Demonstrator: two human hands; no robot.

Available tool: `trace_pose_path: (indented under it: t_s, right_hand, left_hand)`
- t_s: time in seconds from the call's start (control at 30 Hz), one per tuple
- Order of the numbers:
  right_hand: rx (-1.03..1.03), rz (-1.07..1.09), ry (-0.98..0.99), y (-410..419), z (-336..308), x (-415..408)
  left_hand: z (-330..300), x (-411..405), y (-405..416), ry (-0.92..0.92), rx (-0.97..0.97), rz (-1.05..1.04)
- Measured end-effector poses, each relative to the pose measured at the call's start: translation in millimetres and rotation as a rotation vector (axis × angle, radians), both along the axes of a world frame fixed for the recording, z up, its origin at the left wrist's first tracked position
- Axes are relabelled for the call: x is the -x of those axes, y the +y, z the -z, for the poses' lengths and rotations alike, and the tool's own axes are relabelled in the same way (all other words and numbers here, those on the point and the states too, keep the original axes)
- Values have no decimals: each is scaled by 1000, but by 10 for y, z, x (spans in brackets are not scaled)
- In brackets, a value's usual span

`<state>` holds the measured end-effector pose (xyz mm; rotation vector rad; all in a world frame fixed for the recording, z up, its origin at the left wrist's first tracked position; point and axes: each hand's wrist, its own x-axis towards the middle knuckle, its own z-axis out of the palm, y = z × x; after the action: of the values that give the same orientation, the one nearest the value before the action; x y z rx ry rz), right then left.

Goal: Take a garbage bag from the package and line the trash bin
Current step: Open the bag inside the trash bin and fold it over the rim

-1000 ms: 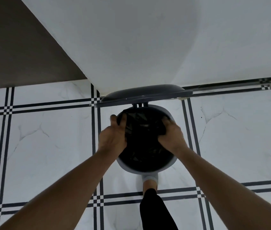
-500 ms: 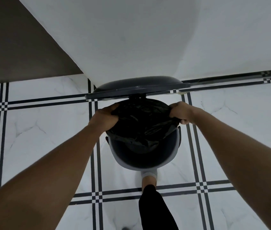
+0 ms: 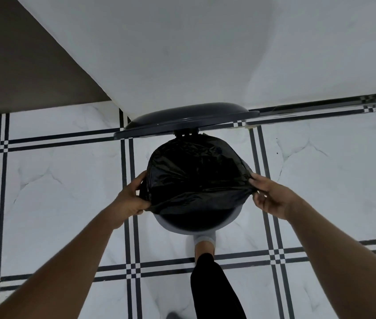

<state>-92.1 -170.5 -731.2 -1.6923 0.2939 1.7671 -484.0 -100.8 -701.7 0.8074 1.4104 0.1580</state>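
Garbage bag (image 3: 194, 173), black, lies spread across the mouth of the round trash bin (image 3: 196, 229), which stands on the tiled floor (image 3: 56, 192) at frame centre. Bag edge is draped over the bin rim from roughly 9 o'clock through 12 to 3 o'clock; at 6 o'clock the pale rim and dark inner wall are exposed, uncovered. Left hand (image 3: 131, 201) grips the bag edge at the bin's 8 o'clock, thumb and fingers curled round the plastic. Right hand (image 3: 272, 196) pinches the bag edge at 4 o'clock, drawing it taut outward. Hands are held well apart, one at each side of the bin. Lid (image 3: 182, 118), dark, stands raised at 12 o'clock against the white wall (image 3: 182, 54). Foot (image 3: 204, 245) in a pale sock sits at the bin's base, 6 o'clock.
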Motion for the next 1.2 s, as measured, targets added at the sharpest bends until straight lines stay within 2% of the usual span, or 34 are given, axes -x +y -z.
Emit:
trace_pose_path:
  t_s: [0.1,0.2,0.27,0.33,0.43,0.57,0.67,0.83,0.97,1.07,1.13,1.2]
  right_hand:
    - [-34,68,-78,-107,-56,168]
    - [-65,32,-225,-173,-147,341]
    - [-72,10,-338,-199,-193,430]
    - [-54,27,-360,-224,-273,518]
    - [-90,-18,-368,-288,-361,590]
    - [-124,-182,-409,-417,-328,640]
    - [-126,-102,-279,-441,-316,613]
    - [-92,-95,-144,-469,-259,457]
    - [2,-179,-300,-516,-155,484]
    - [-1,-156,-322,-518,-47,576]
    - [-11,-105,-263,-505,-30,629]
    - [-4,31,-161,-485,-64,633]
  left_hand:
    - [-12,-116,-347,49,-154,-278]
    - [2,-266,-709,270,-283,-488]
    - [35,-380,-920,379,-292,-583]
    - [30,-473,-1095,431,-261,-665]
    - [-1,-568,-1252,351,-156,-787]
    - [-41,-590,-1330,248,-19,-772]
    - [-27,-564,-1348,259,9,-685]
    - [10,-618,-1317,243,103,-565]
    - [25,-635,-1269,221,157,-565]
    - [64,-532,-1226,291,171,-523]
    - [91,-435,-1182,338,209,-545]
    - [104,-367,-1130,294,289,-626]
